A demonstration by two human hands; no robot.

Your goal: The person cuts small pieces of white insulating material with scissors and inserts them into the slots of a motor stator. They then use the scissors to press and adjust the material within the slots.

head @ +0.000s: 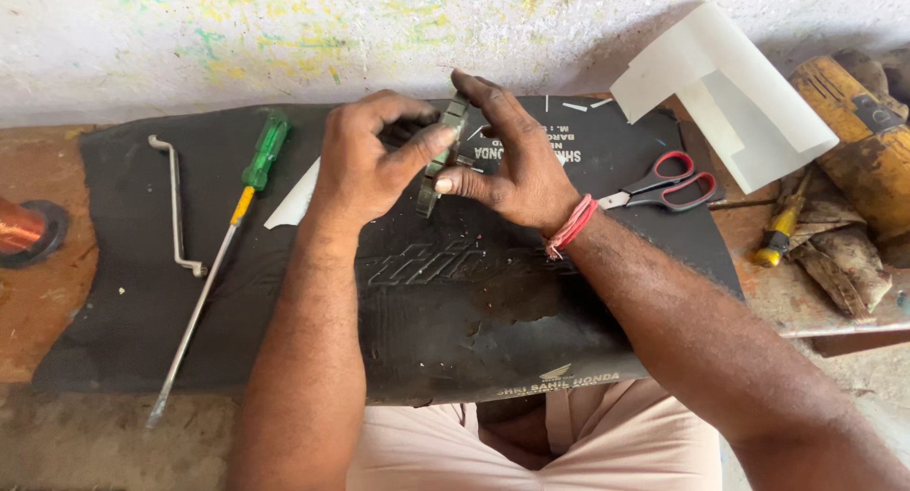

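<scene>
Black rubber mat (142, 292): spread over a worn workbench (43, 292), with raised lettering near the middle; a dusty, scuffed surface that carries most of the items below.

White sheet material (730, 93): folded, pale, translucent; it leans at the far right corner of the mat against the paint-flecked wall (190, 36).

Yellow cylindrical object (863, 140): dirty, with a dark band, lying at the far right edge beyond the mat; what kind of thing it is cannot be told.

Long screwdriver (213, 273): green translucent handle toward the wall, a yellow collar, and a thin shaft running diagonally toward the near left edge of the mat.

Bent metal rod (176, 202): grey, hooked at both ends, lying just left of the screwdriver.

Left hand (365, 164): fingers curled, thumb pressed to the side of the laminated metal core (444, 154).

Right hand (517, 164): fingers extended along the far side of the same piece and closed on it; a red thread band (571, 226) sits on the wrist.

Laminated metal core: narrow, grey-green, stacked plates, held on edge between both hands above the upper middle of the mat.

Scissors (664, 183): red handles, blades shut, on the mat just right of the right wrist.

Copper wire spool (24, 230): partly in view at the left edge.

Small screwdriver (779, 233): yellow handle, lying among rags at right.
</scene>
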